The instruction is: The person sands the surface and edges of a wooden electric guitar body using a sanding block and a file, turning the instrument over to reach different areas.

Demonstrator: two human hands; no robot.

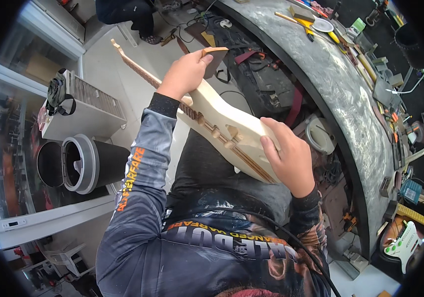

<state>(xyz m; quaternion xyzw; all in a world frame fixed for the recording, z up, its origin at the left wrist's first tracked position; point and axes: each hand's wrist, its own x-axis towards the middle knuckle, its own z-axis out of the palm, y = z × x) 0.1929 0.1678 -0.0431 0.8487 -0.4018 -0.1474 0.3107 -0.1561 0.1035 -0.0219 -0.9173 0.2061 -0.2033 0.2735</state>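
An unfinished pale wooden electric guitar (pixel 241 129) lies tilted across my lap, with routed cavities and dark lines along its body. Its neck points up to the far left, ending in a headstock (pixel 117 45). My left hand (pixel 186 74) is closed at the upper horn, pinching a folded brown sheet (pixel 215 64) that looks like sandpaper, against the wood's edge. The fingers' undersides are hidden. My right hand (pixel 287 156) grips the rounded lower end of the body, thumb on the near face and fingers over the far edge.
A curved grey workbench (pixel 316 64) with tools runs along the right. Below it are a white bucket (pixel 321 134), cables and clamps. On the left stand a black bin (pixel 93 166) with its lid open and a white cabinet (pixel 90 106). Another person (pixel 132 12) sits at the far top.
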